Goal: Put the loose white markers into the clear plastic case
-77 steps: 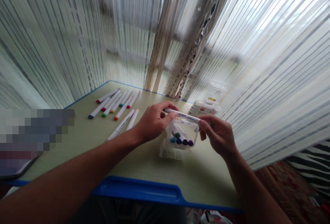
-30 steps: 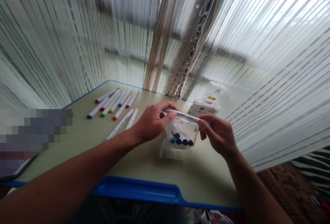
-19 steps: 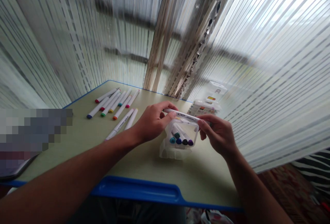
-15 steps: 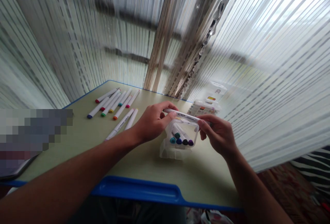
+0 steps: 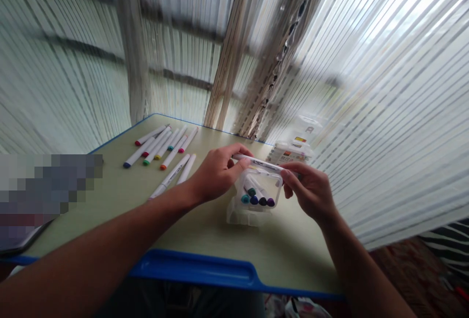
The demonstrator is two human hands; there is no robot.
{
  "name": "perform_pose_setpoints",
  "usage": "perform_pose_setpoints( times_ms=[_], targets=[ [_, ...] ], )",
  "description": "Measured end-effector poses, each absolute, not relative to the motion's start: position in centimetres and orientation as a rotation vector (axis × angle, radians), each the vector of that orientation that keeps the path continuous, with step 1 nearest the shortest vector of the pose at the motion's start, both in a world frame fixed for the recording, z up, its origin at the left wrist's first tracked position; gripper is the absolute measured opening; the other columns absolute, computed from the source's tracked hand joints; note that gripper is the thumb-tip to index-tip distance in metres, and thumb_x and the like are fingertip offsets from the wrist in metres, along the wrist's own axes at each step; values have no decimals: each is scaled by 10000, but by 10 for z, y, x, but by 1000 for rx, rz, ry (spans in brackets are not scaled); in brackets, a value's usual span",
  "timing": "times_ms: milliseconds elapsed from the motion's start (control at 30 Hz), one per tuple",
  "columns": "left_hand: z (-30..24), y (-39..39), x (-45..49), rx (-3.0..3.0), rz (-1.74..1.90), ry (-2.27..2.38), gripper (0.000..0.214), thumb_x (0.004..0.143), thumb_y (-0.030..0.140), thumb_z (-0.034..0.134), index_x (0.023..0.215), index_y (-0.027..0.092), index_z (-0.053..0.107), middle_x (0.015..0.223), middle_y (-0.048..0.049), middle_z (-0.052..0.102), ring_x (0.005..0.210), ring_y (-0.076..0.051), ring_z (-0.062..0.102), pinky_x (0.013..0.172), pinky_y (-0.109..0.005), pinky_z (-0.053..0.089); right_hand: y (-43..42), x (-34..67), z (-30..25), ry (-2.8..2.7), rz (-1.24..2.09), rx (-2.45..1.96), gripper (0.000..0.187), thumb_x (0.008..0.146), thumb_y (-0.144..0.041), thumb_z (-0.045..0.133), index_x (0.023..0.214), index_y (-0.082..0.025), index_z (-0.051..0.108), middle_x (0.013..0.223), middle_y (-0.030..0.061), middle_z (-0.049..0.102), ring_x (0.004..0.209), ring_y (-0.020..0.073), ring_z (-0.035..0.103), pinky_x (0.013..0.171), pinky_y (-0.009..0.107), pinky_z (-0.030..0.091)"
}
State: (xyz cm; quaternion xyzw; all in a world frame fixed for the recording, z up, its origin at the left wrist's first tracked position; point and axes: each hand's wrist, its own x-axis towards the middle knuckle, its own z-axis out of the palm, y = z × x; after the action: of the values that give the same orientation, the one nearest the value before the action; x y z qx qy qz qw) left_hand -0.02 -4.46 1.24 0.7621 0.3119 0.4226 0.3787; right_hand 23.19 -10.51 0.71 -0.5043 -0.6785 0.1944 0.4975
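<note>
A white marker (image 5: 264, 164) is held level between both my hands above a clear plastic case (image 5: 252, 200). My left hand (image 5: 216, 174) pinches its left end with thumb and fingers. My right hand (image 5: 311, 192) pinches its right end. Inside the case stand several markers (image 5: 256, 195) with teal, green, blue, black and purple caps. The case rests on the pale green tabletop (image 5: 205, 230).
Several loose markers (image 5: 161, 146) lie in a row at the far left of the table, two more (image 5: 179, 171) nearer my left wrist. A second marker box (image 5: 291, 152) stands at the back right. Sheer curtains (image 5: 384, 88) hang close round the table. A blue tray edge (image 5: 198, 268) runs along the front.
Both hands and the marker stay where they were. Only the curtains sway.
</note>
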Motion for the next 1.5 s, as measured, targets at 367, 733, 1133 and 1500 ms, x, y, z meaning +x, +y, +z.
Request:
perform_pose_setpoints(
  times_ms=[367, 733, 1133, 1500],
  targets=[
    [10, -44, 1, 1966, 1068, 798, 242, 924, 321, 567, 1009, 133, 693, 667, 3, 626, 575, -116, 544, 548, -220, 407, -105, 232, 6, -1640, 460, -1204, 206, 913, -356, 687, 901, -156, 734, 564, -8, 644, 411, 89, 556, 402, 202, 446],
    [12, -43, 1, 1971, 1056, 809, 242, 922, 313, 570, 1011, 129, 699, 676, -4, 639, 581, -119, 555, 553, -223, 421, -105, 234, 6, -1636, 482, -1211, 210, 914, -359, 687, 907, -155, 735, 565, -7, 648, 410, 84, 558, 401, 196, 448],
    [12, -44, 1, 1955, 1073, 804, 230, 915, 300, 579, 1000, 126, 703, 708, -14, 660, 594, -119, 565, 559, -224, 428, -104, 233, 6, -1646, 472, -1222, 224, 915, -364, 684, 910, -145, 733, 564, 0, 651, 405, 88, 557, 396, 200, 455],
    [12, -45, 2, 1949, 1076, 809, 228, 914, 303, 580, 995, 128, 702, 708, -12, 658, 590, -118, 560, 556, -221, 425, -104, 233, 6, -1643, 477, -1216, 221, 913, -365, 684, 905, -149, 732, 563, -3, 653, 402, 86, 557, 394, 196, 448]
  ],
)
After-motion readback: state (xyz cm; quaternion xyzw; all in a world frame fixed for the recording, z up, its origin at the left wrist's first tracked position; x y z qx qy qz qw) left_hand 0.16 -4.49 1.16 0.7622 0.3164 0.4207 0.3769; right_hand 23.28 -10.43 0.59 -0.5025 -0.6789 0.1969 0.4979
